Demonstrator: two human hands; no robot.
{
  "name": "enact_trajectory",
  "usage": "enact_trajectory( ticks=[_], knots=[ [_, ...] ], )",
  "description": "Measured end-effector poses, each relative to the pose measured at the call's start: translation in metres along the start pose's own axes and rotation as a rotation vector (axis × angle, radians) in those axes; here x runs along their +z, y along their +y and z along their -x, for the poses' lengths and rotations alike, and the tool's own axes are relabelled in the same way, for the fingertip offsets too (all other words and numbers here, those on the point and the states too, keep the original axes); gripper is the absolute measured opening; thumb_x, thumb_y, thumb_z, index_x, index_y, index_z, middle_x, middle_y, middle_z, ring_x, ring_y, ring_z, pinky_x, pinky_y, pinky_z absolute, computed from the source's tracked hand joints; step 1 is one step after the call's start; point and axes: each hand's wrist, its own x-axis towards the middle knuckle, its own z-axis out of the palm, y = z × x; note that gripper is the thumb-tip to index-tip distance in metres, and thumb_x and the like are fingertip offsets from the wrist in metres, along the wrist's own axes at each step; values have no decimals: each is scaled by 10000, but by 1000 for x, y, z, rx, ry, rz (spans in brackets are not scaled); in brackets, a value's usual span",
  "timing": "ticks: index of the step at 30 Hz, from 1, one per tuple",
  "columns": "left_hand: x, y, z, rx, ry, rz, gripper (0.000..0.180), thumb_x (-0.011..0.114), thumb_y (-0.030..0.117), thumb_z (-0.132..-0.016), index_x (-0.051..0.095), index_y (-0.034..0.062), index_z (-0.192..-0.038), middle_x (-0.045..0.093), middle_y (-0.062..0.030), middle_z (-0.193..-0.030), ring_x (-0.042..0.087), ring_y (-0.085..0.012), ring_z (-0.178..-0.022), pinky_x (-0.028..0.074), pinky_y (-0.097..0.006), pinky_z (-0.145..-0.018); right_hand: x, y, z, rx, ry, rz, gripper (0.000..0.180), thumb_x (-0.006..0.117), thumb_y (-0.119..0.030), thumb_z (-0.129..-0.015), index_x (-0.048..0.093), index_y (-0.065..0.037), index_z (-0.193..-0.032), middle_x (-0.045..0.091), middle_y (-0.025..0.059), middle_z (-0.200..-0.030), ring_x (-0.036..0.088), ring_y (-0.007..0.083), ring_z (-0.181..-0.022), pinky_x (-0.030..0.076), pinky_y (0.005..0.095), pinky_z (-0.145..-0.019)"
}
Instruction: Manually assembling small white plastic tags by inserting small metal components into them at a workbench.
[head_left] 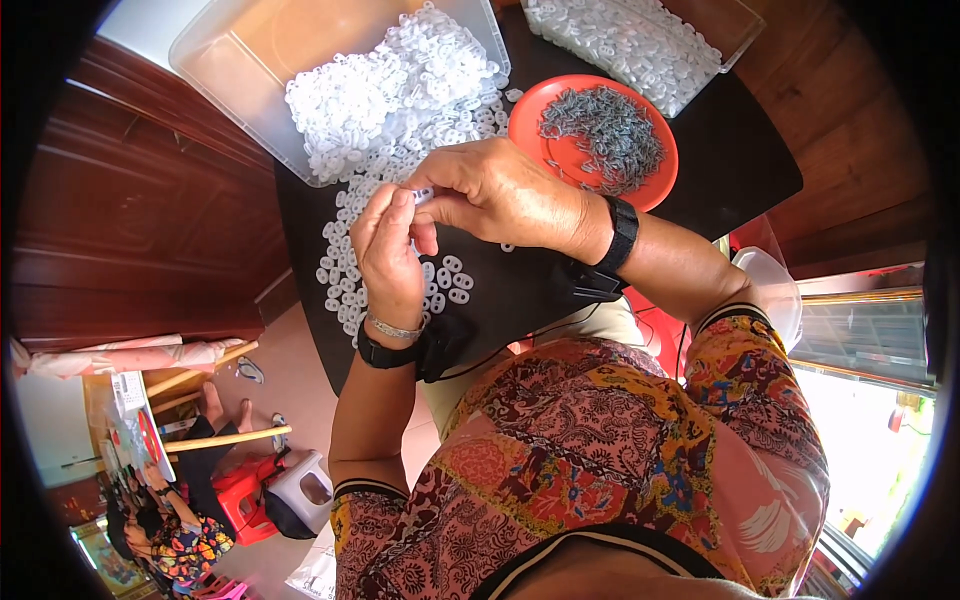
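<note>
White and small, one plastic piece (pixel 423 196) is pinched by both the left grip (pixel 388 245) and right grip (pixel 508 195) above the dark surface (pixel 735 165), seemingly mid-handling, with heaped loose pieces (pixel 345 105) and grey metal bits (pixel 610 135) apparently left.

Your surroundings, left and right.
On your left stand glossy reddish-brown wooden panels (pixel 140 200); below them in view hangs a pink-and-white patterned cloth (pixel 100 358). Lower down, you have a red plastic stool (pixel 243 497) near a pale grey plastic stool (pixel 303 488), another person in a colourful floral top (pixel 190 540) (only partly discernible), and a pale blue slipper (pixel 250 371) on pinkish floor tiles (pixel 295 375). Bright daylight (pixel 870 440) glares at your right.
</note>
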Motion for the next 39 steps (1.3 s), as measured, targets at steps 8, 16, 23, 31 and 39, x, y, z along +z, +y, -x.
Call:
enact_trajectory(
  ticks=[8,16,23,31,39],
  knots=[
    [12,7,6,9,110,3,309,436,221,-948,533,27,-728,435,3,-553,374,-63,-451,257,-206,-435,3,1,0,3,24,-2,102,665,-105,-803,628,-54,-883,639,83,-742,641,284,-714,503,343,-633],
    [6,0,0,25,70,-41,303,442,245,-947,508,55,-721,428,11,-549,377,-60,-469,254,-215,-438,1,-6,-1,-14,35,80,141,652,-141,-807,623,-37,-898,627,127,-783,632,324,-740,507,383,-656],
    [2,1,-1,27,103,44,296,423,251,-948,496,54,-740,445,-19,-599,399,-86,-483,287,-217,-450,-45,-33,-13,-158,248,296,180,692,-91,-745,619,-38,-901,615,118,-764,622,309,-727,505,385,-646],
    [-6,-4,-3,70,58,-54,321,406,243,-951,473,60,-696,404,-12,-581,373,-94,-476,286,-226,-460,-186,-19,-33,-32,504,949,150,613,-128,-789,654,-16,-880,647,165,-879,607,328,-888,500,407,-763],
    [1,8,-5,141,109,-34,296,448,199,-913,472,60,-653,404,-7,-544,362,-90,-470,271,-236,-468,-171,24,8,27,150,874,114,657,-155,-783,684,-67,-852,659,113,-822,640,278,-711,512,340,-627]
  ],
)
